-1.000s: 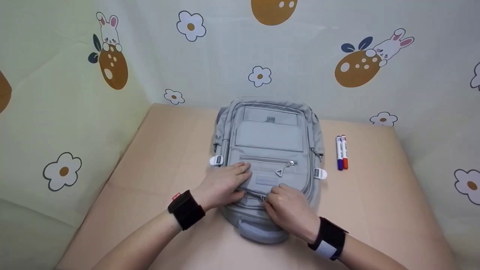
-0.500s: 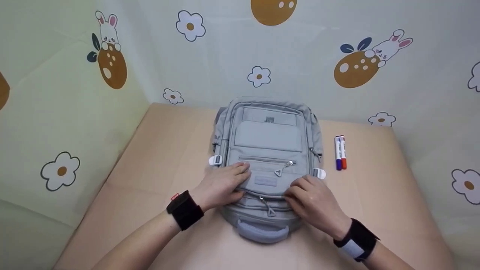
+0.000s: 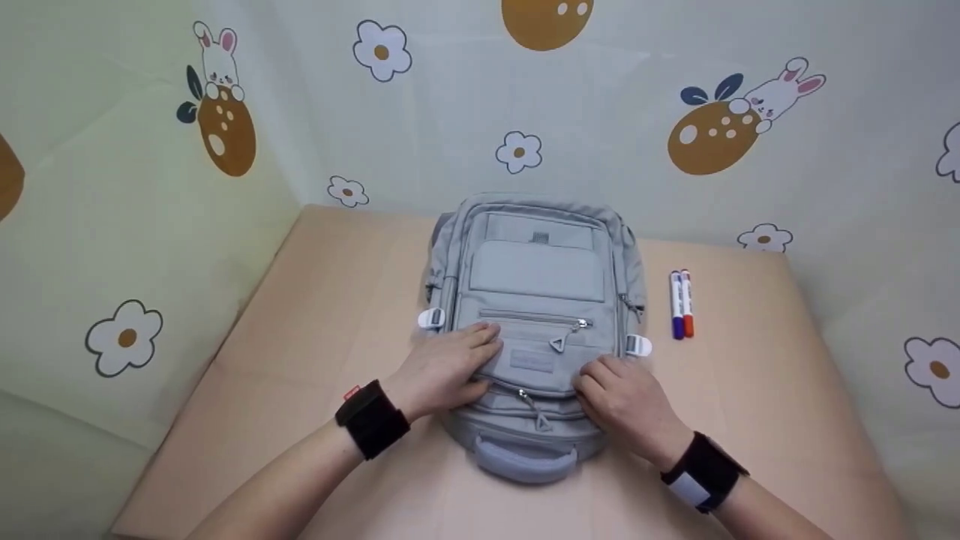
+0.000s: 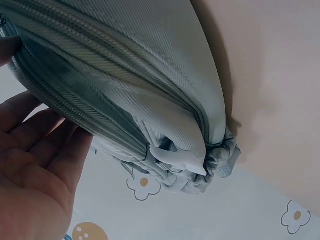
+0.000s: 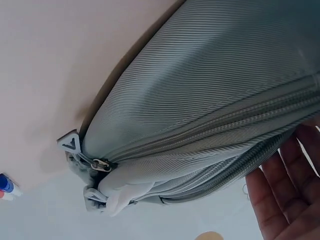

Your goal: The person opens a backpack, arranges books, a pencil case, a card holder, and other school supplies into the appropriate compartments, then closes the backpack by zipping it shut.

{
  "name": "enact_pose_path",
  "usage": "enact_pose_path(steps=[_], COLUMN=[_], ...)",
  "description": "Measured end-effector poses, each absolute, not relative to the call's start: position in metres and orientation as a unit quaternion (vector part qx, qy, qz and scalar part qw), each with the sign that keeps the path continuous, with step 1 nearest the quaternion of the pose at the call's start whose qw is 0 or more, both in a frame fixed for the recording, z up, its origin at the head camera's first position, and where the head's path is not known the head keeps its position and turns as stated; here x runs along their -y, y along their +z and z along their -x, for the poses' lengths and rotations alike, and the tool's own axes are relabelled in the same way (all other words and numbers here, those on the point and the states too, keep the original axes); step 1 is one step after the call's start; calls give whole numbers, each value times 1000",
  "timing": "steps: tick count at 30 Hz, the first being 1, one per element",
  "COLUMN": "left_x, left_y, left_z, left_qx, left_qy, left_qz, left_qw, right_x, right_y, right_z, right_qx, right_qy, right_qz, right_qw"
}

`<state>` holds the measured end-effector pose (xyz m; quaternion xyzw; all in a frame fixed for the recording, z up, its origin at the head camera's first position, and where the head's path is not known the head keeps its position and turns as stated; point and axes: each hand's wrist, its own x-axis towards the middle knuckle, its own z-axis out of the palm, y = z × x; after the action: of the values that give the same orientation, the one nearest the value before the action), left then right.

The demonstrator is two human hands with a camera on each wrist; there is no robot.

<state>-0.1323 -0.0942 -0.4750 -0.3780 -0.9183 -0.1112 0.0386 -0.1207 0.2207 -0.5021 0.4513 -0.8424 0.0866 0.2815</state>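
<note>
A grey backpack point(image 3: 536, 274) lies on its back, its top handle point(image 3: 526, 461) towards me. My left hand point(image 3: 450, 367) holds the left part of the front pocket's edge. In the left wrist view its fingers lie against the outside and the thumb is at the gaping zip opening. My right hand point(image 3: 626, 397), fingers bent, grips the same pocket's edge on the right; its thumb is hidden. Between the hands hangs a triangular zip pull point(image 3: 541, 422). The right wrist view shows the pocket edge point(image 5: 240, 170) standing away from the bag; the pocket's inside is mostly hidden.
Two markers point(image 3: 682, 304), one blue-capped and one red-capped, lie side by side on the table point(image 3: 750, 360) right of the backpack. A white strap buckle point(image 3: 639, 346) sticks out near my right hand. Patterned cloth point(image 3: 600, 97) hangs behind and at both sides.
My right hand has let go of the zip pull and moved right to the pocket's right edge. The pull now hangs towards the handle. My left hand stays in place.
</note>
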Motion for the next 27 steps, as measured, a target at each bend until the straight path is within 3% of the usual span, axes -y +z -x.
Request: enact_pose_path(steps=[4,12,19,27], left_x=[87,50,28,40], left_y=[-471,-475,-478,-476], left_z=[128,110,104,103], left_qx=[918,843,818,843], left_qy=[-106,-17,146,96], left_qz=[378,501,527,504], left_qw=[57,196,179,158], right_x=[-221,-224,-222,-223], right_y=[-502,-500,-501,-499], right_z=[121,120,120,119], right_qx=[840,861,861,868], right_qy=[103,105,109,109], right_qz=[-452,-431,-426,-419], right_qw=[282,247,256,243])
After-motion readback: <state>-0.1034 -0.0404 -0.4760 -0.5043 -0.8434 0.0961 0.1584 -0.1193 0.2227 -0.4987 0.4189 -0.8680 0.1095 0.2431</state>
